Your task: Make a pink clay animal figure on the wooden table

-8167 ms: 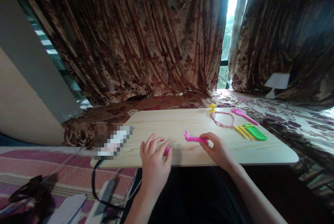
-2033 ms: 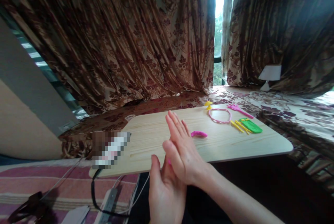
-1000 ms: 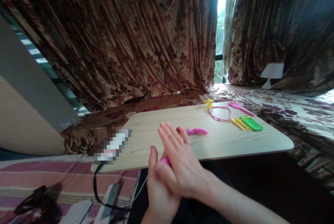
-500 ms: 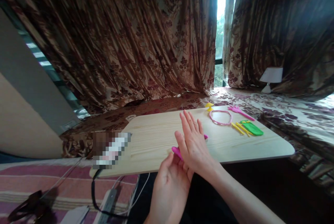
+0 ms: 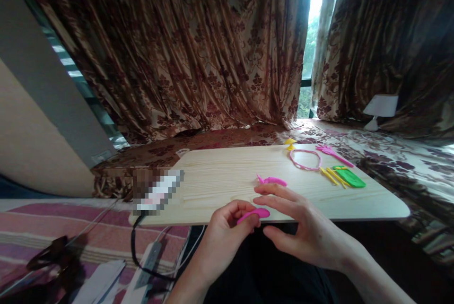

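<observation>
My left hand [image 5: 222, 235] pinches a short roll of pink clay [image 5: 254, 214] at the near edge of the light wooden board [image 5: 220, 176]. My right hand [image 5: 301, 228] hovers just to the right of that roll, fingers stretched out and apart, nothing in it. A second pink clay piece [image 5: 272, 181] with a pointed end lies on the board a little beyond my right fingertips.
At the board's far right lie a pink loop [image 5: 305, 160], a yellow piece [image 5: 290, 143], a pink tool [image 5: 333, 154], yellow sticks [image 5: 331, 176] and a green piece [image 5: 349, 176]. A blurred object [image 5: 156, 190] sits at the board's left end. Cables and a power strip [image 5: 145, 266] lie below left. Curtains hang behind.
My palms were pressed together rolling the pink clay; they have come apart. The left hand now pinches the rolled clay and the right hand has opened beside it.
</observation>
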Available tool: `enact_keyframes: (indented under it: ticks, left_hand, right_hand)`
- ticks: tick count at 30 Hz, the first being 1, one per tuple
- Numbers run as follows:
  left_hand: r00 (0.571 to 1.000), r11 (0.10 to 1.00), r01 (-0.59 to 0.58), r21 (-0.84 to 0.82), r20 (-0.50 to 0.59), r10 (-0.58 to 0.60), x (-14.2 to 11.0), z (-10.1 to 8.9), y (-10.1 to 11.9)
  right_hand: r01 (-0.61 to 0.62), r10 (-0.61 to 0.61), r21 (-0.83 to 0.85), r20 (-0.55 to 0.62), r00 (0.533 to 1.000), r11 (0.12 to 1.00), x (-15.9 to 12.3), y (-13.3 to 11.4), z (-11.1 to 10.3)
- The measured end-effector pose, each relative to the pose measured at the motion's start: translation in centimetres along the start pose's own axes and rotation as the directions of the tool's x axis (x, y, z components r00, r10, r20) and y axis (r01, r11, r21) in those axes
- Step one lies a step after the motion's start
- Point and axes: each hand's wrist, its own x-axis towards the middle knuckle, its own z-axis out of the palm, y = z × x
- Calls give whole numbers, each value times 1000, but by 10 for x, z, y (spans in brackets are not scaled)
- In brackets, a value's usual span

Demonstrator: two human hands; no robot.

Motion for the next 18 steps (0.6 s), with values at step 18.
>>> enact_keyframes:
  ticks: [18]
  left_hand:
    - [1000,999,5,35,18,-6,-1,-2,3]
  right_hand:
    - [-54,53,-18,-18,998,998,2,-3,16]
